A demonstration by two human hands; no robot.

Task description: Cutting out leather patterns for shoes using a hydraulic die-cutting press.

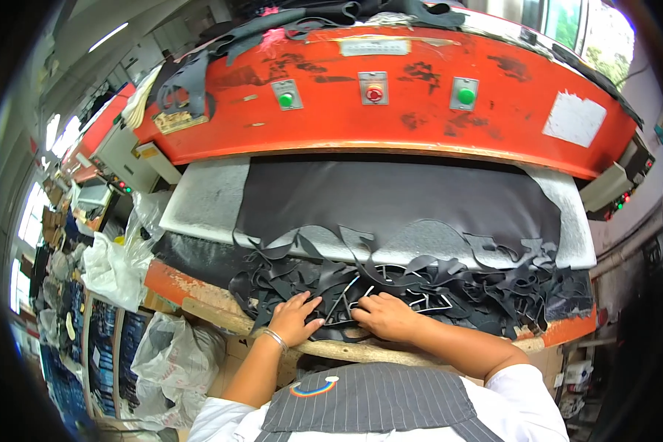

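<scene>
My left hand (293, 321), a bracelet on its wrist, rests on the near edge of a heap of black leather offcuts (493, 295). Its fingers are stretched forward and apart. Just right of it, my right hand (384, 317) has its fingers curled down among the scraps, hiding what they hold. Around the right hand show thin, bright metal edges of what looks like a cutting die (429, 303), partly buried. Beyond the heap, a dark leather sheet (390, 195) with curved cut-outs along its near edge lies on a pale cutting board (199, 199).
A red press beam (317, 125) spans the far side, with green buttons (465, 96) and a red button (374, 93). A worn wooden rail (346, 351) runs along the near edge. Clear plastic bags (173, 357) and stocked shelves (103, 361) stand at left.
</scene>
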